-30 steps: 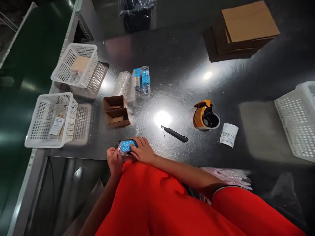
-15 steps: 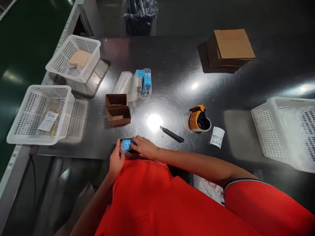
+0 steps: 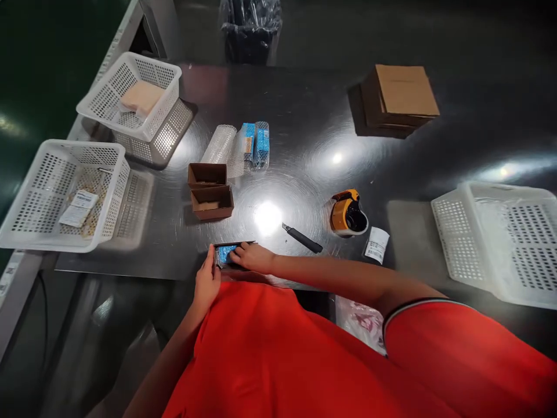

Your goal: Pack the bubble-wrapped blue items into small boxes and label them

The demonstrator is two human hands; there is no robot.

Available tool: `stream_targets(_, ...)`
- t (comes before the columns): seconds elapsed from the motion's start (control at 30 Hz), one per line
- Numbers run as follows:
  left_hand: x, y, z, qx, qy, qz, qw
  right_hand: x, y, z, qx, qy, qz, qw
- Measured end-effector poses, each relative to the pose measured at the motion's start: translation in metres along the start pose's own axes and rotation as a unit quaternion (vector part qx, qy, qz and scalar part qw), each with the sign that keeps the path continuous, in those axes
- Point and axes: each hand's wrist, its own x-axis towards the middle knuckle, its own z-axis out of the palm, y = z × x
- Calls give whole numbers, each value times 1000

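At the table's near edge, against the red shirt, a small open cardboard box (image 3: pixel 238 242) contains a blue package (image 3: pixel 225 253) in clear bubble wrap. My left hand (image 3: pixel 208 283) grips the box's left end, thumb and fingers on its sides. Curled over the package, my right hand (image 3: pixel 253 257) has its fingers inside the box, partly hiding the right part of both. Farther out stand two open brown boxes (image 3: pixel 212 203), side by side. Behind them lie bubble wrap (image 3: pixel 220 144) and two blue wrapped packages (image 3: pixel 261 142).
A box cutter (image 3: pixel 302 238), an orange-and-black tape dispenser (image 3: pixel 343 217) and a label roll (image 3: pixel 376 244) lie to the right. White baskets stand left (image 3: pixel 26 203), far left (image 3: pixel 100 113) and right (image 3: pixel 461 244). Flat cardboard (image 3: pixel 407 90) is stacked at the back right. A lined bin (image 3: pixel 250 43) stands beyond.
The right hand's fingers have shifted slightly left and curled more over the blue package. A box edge now shows above that hand. The head view has turned a little.
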Motion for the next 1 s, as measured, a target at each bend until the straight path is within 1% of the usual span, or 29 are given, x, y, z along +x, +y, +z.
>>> stream_targets(0.13, -4, 7, 1, -4, -13, -11, 1000, 14, -5, -2, 5, -69, 3, 998)
stream_targets(0.27, -4, 12, 1, -7, -12, -9, 1000, 47, -13, -2, 38, -153, 40, 987)
stream_targets(0.37, -3, 11, 1, -13, -3, -2, 1000, 62, -16, -1, 45, -174, 54, 982)
stream_targets(0.43, -3, 9, 2, -21, 2, 2, 1000, 58, -15, -2, 47, -157, 48, 985)
stream_targets(0.47, -3, 7, 3, -26, 4, 4, 1000, 52, -15, -3, 46, -136, 43, 989)
stream_targets(0.57, -3, 4, 4, -38, 2, 8, 999, 34, -10, -1, 35, -31, 13, 999)
stream_targets(0.63, -3, 2, 4, -41, -4, 11, 999, 29, -7, 3, 31, 9, -20, 999)
stream_targets(0.73, -3, 0, 3, -39, -16, 12, 999, 37, -6, 12, 37, 3, -59, 998)
stream_targets(0.83, -2, -4, 1, -39, -9, 7, 999, 52, -9, 17, 49, -3, -48, 998)
stream_targets(0.9, -1, -6, -1, -42, 1, 1, 999, 57, -10, 18, 54, -4, -38, 998)
stream_targets(0.97, -1, -6, -4, -50, 2, -17, 999, 52, -7, 18, 61, 14, -46, 997)
stream_targets(1.0, 0, -6, -5, -51, -3, -28, 998, 44, -4, 20, 66, 29, -51, 996)
